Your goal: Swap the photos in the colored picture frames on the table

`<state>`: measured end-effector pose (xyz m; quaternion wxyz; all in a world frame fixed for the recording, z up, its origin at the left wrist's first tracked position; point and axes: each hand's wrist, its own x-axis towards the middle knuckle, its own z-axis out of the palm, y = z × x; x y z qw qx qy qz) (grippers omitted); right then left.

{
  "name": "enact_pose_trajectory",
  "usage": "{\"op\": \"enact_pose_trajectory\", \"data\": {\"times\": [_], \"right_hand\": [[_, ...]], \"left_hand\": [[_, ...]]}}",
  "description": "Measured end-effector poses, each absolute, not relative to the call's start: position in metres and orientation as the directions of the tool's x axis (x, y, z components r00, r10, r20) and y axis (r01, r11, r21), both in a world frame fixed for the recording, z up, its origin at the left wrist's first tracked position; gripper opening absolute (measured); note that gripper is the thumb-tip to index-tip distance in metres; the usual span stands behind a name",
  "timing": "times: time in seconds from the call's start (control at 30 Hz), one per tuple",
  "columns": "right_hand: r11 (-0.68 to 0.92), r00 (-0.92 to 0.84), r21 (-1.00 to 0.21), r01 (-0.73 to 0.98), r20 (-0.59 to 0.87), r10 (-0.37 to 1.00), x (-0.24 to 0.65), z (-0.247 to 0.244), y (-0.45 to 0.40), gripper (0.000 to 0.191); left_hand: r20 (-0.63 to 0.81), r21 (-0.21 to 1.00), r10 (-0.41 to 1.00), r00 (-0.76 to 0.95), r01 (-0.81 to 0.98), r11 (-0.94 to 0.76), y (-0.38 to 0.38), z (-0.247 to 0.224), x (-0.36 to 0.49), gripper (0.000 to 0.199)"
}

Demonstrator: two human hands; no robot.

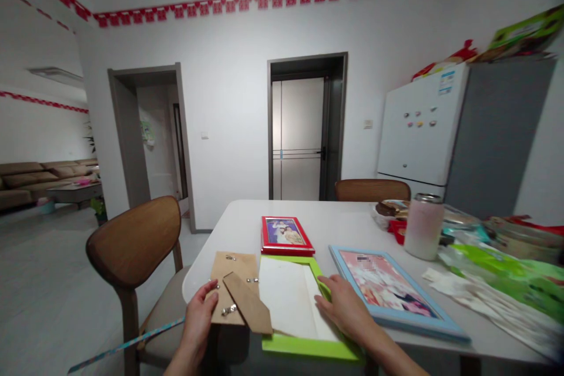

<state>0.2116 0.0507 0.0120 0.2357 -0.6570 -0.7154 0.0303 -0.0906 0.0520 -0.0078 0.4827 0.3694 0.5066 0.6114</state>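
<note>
My left hand grips the left edge of a brown backing board, with its thumb and fingers closed on it. The board has metal clips and a fold-out stand leg that lies slanted across it. Just right of the board lies a bright green photo frame, face down or opened, with white paper inside. My right hand is closed around the right side of the green frame. Behind it is a red photo frame with a picture. A light blue photo frame lies right of my right hand.
A pink and white bottle stands at right, near green packaging and a white cloth. Wooden chairs stand left of and behind the white table. A thin patterned strip extends left from my left hand.
</note>
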Motion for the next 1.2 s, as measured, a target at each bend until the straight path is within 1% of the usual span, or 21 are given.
{"op": "enact_pose_trajectory", "data": {"times": [0.1, 0.13, 0.23, 0.27, 0.33, 0.37, 0.4, 0.43, 0.5, 0.57, 0.63, 0.7, 0.77, 0.87, 1.0, 1.07, 1.13, 1.2], "right_hand": [[0.062, 0.027, -0.33, 0.942, 0.258, 0.966, 0.211, 0.008, 0.049, 0.044], [0.047, 0.038, -0.326, 0.944, 0.25, 0.968, 0.21, 0.008, 0.049, 0.045], [0.022, 0.06, -0.32, 0.947, 0.243, 0.968, 0.209, 0.009, 0.051, 0.047], [0.016, 0.064, -0.321, 0.947, 0.239, 0.969, 0.21, 0.009, 0.052, 0.048], [0.005, 0.074, -0.328, 0.945, 0.228, 0.971, 0.212, 0.009, 0.055, 0.048], [0.002, 0.078, -0.332, 0.943, 0.228, 0.971, 0.214, 0.009, 0.055, 0.048], [0.001, 0.082, -0.337, 0.942, 0.232, 0.969, 0.215, 0.009, 0.056, 0.048], [0.001, 0.089, -0.348, 0.937, 0.243, 0.966, 0.216, 0.01, 0.057, 0.048], [-0.006, 0.124, -0.411, 0.912, 0.26, 0.958, 0.217, 0.013, 0.057, 0.05], [-0.039, 0.182, -0.541, 0.84, 0.213, 0.96, 0.216, 0.017, 0.054, 0.054], [-0.089, 0.217, -0.708, 0.701, 0.092, 0.972, 0.214, 0.021, 0.05, 0.059], [-0.136, 0.207, -0.847, 0.513, -0.031, 0.978, 0.211, 0.025, 0.043, 0.064], [-0.152, 0.18, -0.935, 0.319, -0.097, 0.979, 0.209, 0.029, 0.037, 0.067], [-0.122, 0.132, -0.989, 0.078, -0.111, 0.985, 0.205, 0.04, 0.03, 0.07], [-0.029, 0.095, -0.989, -0.143, -0.043, 0.995, 0.195, 0.063, 0.025, 0.072], [-0.01, 0.09, -0.977, -0.213, -0.03, 0.996, 0.188, 0.074, 0.023, 0.074], [-0.007, 0.084, -0.968, -0.253, -0.029, 0.996, 0.183, 0.082, 0.021, 0.074], [-0.006, 0.087, -0.972, -0.236, -0.028, 0.996, 0.181, 0.085, 0.02, 0.072]], "left_hand": [[0.029, 0.999, 0.96, -0.279, 0.027, -0.022, 0.054, -0.004, -0.111, 0.025], [0.045, 0.997, 0.959, -0.281, 0.078, -0.024, 0.056, -0.002, -0.117, 0.024], [0.082, 0.987, 0.943, -0.322, 0.158, -0.032, 0.059, 0.003, -0.129, 0.025], [0.13, 0.973, 0.925, -0.357, 0.224, -0.05, 0.058, 0.004, -0.13, 0.028], [0.288, 0.899, 0.873, -0.393, 0.426, -0.105, 0.055, 0.008, -0.122, 0.034], [0.369, 0.836, 0.857, -0.36, 0.532, -0.137, 0.051, 0.01, -0.114, 0.037], [0.435, 0.756, 0.855, -0.283, 0.631, -0.176, 0.046, 0.012, -0.101, 0.04], [0.44, 0.705, 0.88, -0.178, 0.676, -0.216, 0.04, 0.013, -0.086, 0.042], [0.356, 0.608, 0.927, 0.121, 0.723, -0.328, 0.026, 0.016, -0.05, 0.047], [0.218, 0.537, 0.924, 0.314, 0.752, -0.382, 0.012, 0.018, -0.014, 0.052], [0.158, 0.491, 0.888, 0.432, 0.746, -0.451, 0.002, 0.018, 0.014, 0.058], [0.135, 0.482, 0.866, 0.482, 0.732, -0.482, -0.004, 0.02, 0.03, 0.065], [0.117, 0.51, 0.872, 0.475, 0.725, -0.463, -0.006, 0.023, 0.038, 0.071], [0.132, 0.593, 0.899, 0.418, 0.693, -0.409, -0.007, 0.032, 0.042, 0.071], [0.242, 0.681, 0.899, 0.364, 0.596, -0.425, -0.005, 0.042, 0.049, 0.073], [0.314, 0.678, 0.884, 0.345, 0.57, -0.464, -0.004, 0.044, 0.053, 0.072], [0.417, 0.648, 0.847, 0.33, 0.546, -0.532, -0.003, 0.046, 0.052, 0.062], [0.508, 0.644, 0.817, 0.274, 0.509, -0.571, -0.002, 0.048, 0.043, 0.052]]}}
